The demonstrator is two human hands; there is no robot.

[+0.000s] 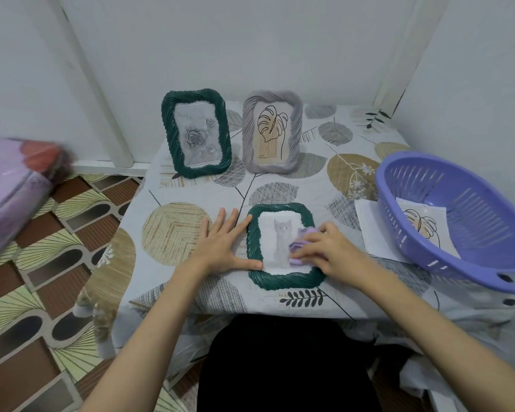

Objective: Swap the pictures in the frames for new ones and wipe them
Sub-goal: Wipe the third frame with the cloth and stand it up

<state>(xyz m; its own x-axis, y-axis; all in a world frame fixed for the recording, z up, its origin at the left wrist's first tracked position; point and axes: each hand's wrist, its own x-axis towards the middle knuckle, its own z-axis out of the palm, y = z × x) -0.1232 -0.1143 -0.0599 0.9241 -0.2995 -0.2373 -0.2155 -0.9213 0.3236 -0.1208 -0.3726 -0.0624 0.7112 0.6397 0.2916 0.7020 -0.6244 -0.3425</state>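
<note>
A dark green frame (283, 280) with a grey kitten picture lies flat near the table's front edge. My left hand (222, 243) rests flat beside it, fingers straight, thumb against the frame's left rim. My right hand (329, 251) presses a small purple cloth (299, 244) onto the glass at the frame's right side, fingers curled over it. At the back, a second green frame (195, 133) with a rose picture and a grey frame (272, 132) with a leaf drawing stand upright.
A purple plastic colander (470, 221) sits at the table's right edge with a leaf picture (422, 224) inside and white paper (369, 230) under it. The tablecloth (176, 227) has a leaf print. A purple wrapped bundle (15, 185) lies on the patterned floor to the left.
</note>
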